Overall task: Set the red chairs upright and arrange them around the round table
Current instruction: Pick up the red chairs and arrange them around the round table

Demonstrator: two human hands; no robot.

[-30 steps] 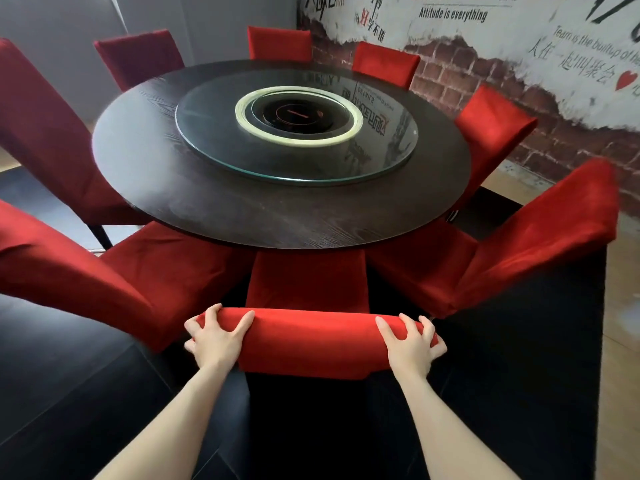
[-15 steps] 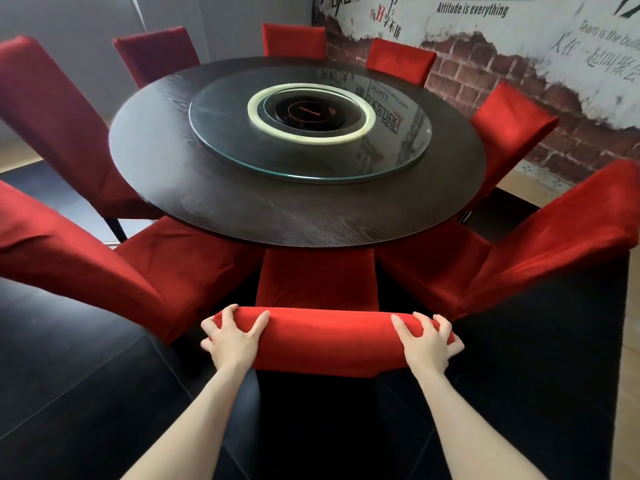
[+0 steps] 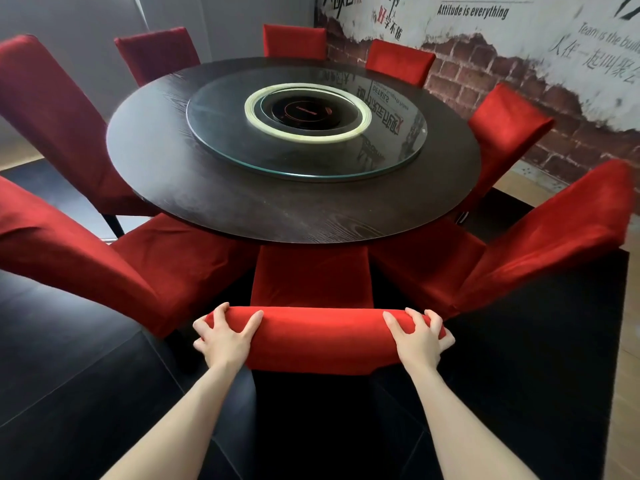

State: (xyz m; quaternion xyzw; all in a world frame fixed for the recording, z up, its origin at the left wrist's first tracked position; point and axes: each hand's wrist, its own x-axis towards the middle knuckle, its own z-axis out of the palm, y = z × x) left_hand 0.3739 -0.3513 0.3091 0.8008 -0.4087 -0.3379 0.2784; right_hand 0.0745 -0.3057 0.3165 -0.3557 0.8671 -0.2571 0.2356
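Observation:
A red chair (image 3: pixel 311 278) stands upright right in front of me, its seat tucked under the near edge of the dark round table (image 3: pixel 221 202). My left hand (image 3: pixel 225 336) grips the left end of its backrest top. My right hand (image 3: pixel 417 336) grips the right end, fingers curled over the padded edge. Several other red chairs stand upright around the table: one at near left (image 3: pixel 104 271), one at near right (image 3: pixel 540 244), one at far left (image 3: pixel 52 116), and more along the far side (image 3: pixel 294 41).
A glass turntable (image 3: pixel 388 157) with a round cooker (image 3: pixel 304 110) in its middle lies on the table. A brick-pattern wall (image 3: pixel 519 71) with lettering runs along the right. Black floor tiles (image 3: pixel 69 393) spread under me; lighter floor shows at the far right.
The chair I hold has slid a little further toward the table, and the view has shifted slightly. Both hands keep the same grip on the backrest.

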